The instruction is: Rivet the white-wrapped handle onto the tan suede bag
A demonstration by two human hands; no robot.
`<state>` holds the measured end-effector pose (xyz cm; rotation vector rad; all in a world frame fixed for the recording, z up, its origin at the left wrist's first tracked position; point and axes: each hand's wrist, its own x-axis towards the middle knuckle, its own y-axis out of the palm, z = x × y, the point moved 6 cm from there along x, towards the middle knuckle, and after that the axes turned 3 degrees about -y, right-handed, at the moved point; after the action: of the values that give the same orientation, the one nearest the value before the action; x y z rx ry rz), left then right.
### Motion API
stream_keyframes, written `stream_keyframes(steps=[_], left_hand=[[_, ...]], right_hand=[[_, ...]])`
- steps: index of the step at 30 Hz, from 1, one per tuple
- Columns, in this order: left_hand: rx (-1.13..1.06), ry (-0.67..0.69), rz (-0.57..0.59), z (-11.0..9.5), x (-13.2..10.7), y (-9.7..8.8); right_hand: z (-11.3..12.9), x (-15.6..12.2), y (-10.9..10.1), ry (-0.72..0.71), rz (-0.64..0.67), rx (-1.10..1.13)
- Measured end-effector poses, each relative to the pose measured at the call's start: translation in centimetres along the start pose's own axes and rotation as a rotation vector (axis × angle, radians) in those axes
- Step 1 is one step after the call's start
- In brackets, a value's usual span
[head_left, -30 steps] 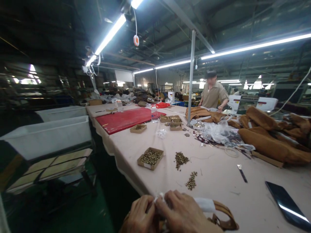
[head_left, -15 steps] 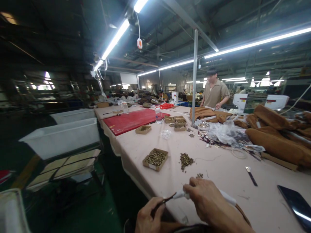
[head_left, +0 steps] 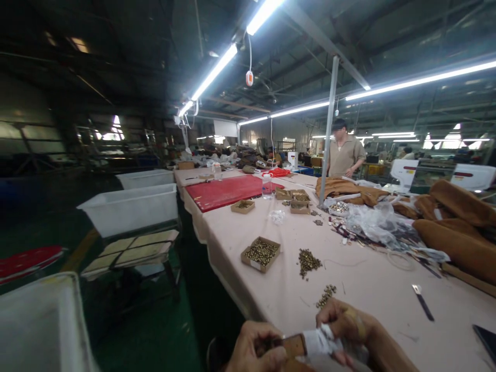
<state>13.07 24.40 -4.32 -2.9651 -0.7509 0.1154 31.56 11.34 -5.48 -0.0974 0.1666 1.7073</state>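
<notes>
Low in the head view, my left hand (head_left: 259, 347) is closed on the end of a brown leather-like strap (head_left: 295, 345). White wrapping (head_left: 316, 342) covers the strap just to the right. My right hand (head_left: 344, 323) pinches that wrapping, its fingers bunched around it. Something dark sits between my left fingers, too unclear to name. Just beyond my right hand lies a small pile of brass-coloured studs (head_left: 326, 296). A larger stud pile (head_left: 309, 262) and an open cardboard box of studs (head_left: 261, 254) are farther off.
On the table (head_left: 232, 248) a craft knife (head_left: 422, 302) lies to the right, with a dark phone (head_left: 486, 338) at the edge. Brown garments (head_left: 453, 237) and plastic bags (head_left: 372, 222) are heaped beyond. A metal post (head_left: 328, 134) rises near a person (head_left: 344, 155). White bins (head_left: 132, 209) stand left.
The view has swung left, so the table's contents appear farther right. My hands have come closer together, and a flat brown part of the strap now shows between them. The small stud pile is more exposed.
</notes>
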Motion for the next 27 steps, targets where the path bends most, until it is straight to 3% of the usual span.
stream_keyframes(steps=[4, 8, 11, 16, 20, 27], left_hand=[[-0.157, -0.088, 0.075, -0.9, -0.2, 1.4], [-0.182, -0.134, 0.105, -1.0, 0.9, 2.4], [-0.194, -0.171, 0.143, -0.5, 1.0, 2.8], [-0.167, -0.16, 0.132, -0.2, 1.0, 2.7], [-0.126, -0.134, 0.109, 0.1, 1.2, 2.1], [-0.089, -0.139, 0.035, 1.1, 1.5, 0.1]], right_hand=[[-1.3, -0.4, 1.3, 0.05, -0.098, 0.022], [-2.7, -3.9, -2.8, 0.119, -0.414, 0.013], [-2.4, -6.3, -5.9, 0.143, -0.63, -0.087], [-2.4, -7.7, -6.8, 0.163, -0.87, -0.284], [-2.9, -6.6, -6.5, 0.156, -0.922, -0.432], [-0.7, -2.6, -8.5, 0.0, -0.886, -0.67]])
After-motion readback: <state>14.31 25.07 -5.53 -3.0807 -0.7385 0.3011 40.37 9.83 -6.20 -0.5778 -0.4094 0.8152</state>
